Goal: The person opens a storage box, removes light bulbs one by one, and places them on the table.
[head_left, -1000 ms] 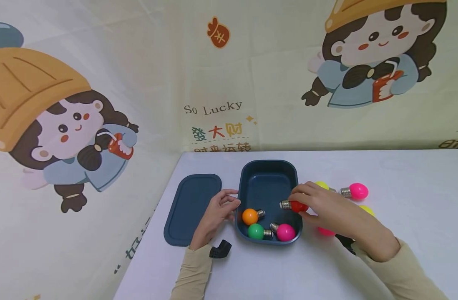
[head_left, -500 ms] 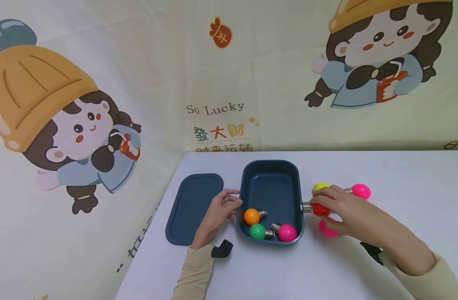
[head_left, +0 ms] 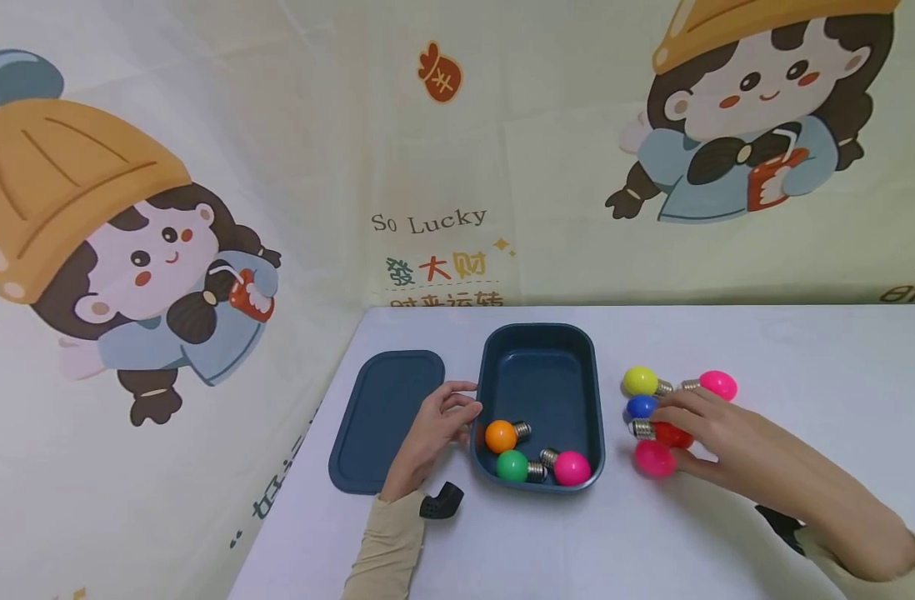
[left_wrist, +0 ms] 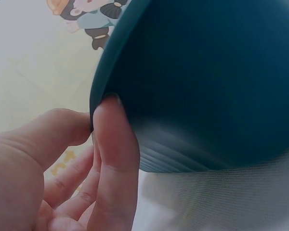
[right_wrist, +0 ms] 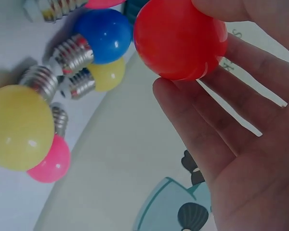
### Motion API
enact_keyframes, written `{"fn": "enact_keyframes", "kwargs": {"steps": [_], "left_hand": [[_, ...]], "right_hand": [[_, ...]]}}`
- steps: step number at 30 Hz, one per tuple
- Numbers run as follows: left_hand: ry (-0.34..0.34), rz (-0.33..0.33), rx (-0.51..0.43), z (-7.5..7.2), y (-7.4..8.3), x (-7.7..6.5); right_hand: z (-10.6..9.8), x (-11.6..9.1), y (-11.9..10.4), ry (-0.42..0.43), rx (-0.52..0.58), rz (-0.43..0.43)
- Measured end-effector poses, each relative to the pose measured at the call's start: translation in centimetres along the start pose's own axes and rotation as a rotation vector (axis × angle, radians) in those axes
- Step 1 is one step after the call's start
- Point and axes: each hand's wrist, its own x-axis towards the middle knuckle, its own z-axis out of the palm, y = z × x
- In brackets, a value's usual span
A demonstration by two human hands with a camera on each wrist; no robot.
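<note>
My left hand (head_left: 437, 423) pinches the left rim of a dark blue box (head_left: 540, 331); in the left wrist view, fingertips (left_wrist: 114, 113) lie against its wall. Low in the box lie an orange light bulb (head_left: 500, 436), a green one (head_left: 512, 466) and a pink one (head_left: 572, 468). Right of the box, my right hand (head_left: 731, 437) holds a red light bulb (head_left: 673, 435) by its round part, its metal screw base pointing left. Close around it are a blue bulb (head_left: 641, 407) and a pink bulb (head_left: 654, 458). My fingers hide part of the red bulb.
Beyond my right hand are a yellow bulb (head_left: 641, 381) and another pink bulb (head_left: 717, 385). A second yellow bulb (right_wrist: 21, 127) shows large in the right wrist view. The flat dark blue lid (head_left: 382, 417) lies left of the box. A printed cloth backdrop (head_left: 442, 167) rises behind the white table.
My right hand has carried the red bulb rightward, from over the box's right edge to among the loose bulbs. My left hand has stayed at the box rim.
</note>
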Motion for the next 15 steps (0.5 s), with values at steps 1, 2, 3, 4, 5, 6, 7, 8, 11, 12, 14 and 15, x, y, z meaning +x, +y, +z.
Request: {"fn": "enact_keyframes", "kwargs": {"steps": [1, 2, 3, 4, 5, 6, 7, 8, 11, 12, 14, 15], "left_hand": [[0.0, -0.001, 0.001, 0.0, 0.0, 0.0], [0.0, -0.001, 0.001, 0.0, -0.1, 0.0], [-0.001, -0.001, -0.001, 0.0, 0.0, 0.0], [-0.002, -0.002, -0.003, 0.0, 0.0, -0.1], [-0.002, -0.003, -0.004, 0.0, 0.0, -0.1], [-0.003, -0.004, -0.006, 0.0, 0.0, -0.1], [-0.005, -0.003, -0.008, 0.0, 0.1, -0.2], [-0.005, -0.001, -0.008, 0.0, 0.1, -0.2], [-0.006, -0.003, -0.007, 0.0, 0.1, -0.3], [-0.006, -0.004, -0.008, 0.0, 0.1, -0.3], [-0.005, -0.004, -0.007, -0.1, 0.1, -0.4], [-0.004, -0.006, -0.007, -0.1, 0.1, -0.5]], "right_hand": [[0.0, -0.2, 0.1, 0.007, -0.001, 0.001], [0.1, -0.4, 0.1, 0.011, -0.003, 0.002], [0.1, -0.6, 0.2, 0.018, -0.012, 0.003], [0.2, -0.8, 0.2, 0.025, -0.023, 0.004], [0.2, -1.0, 0.3, 0.034, -0.027, 0.001], [0.3, -1.2, 0.3, 0.045, -0.032, -0.004], [0.4, -1.5, 0.4, 0.052, -0.04, -0.006], [0.5, -1.7, 0.5, 0.061, -0.048, -0.008], [0.6, -2.4, 0.8, 0.091, -0.07, -0.014], [0.6, -2.6, 0.8, 0.094, -0.072, -0.012], [0.7, -3.0, 0.9, 0.086, -0.074, -0.001], [0.6, -3.1, 0.8, 0.077, -0.077, 0.009]]}}
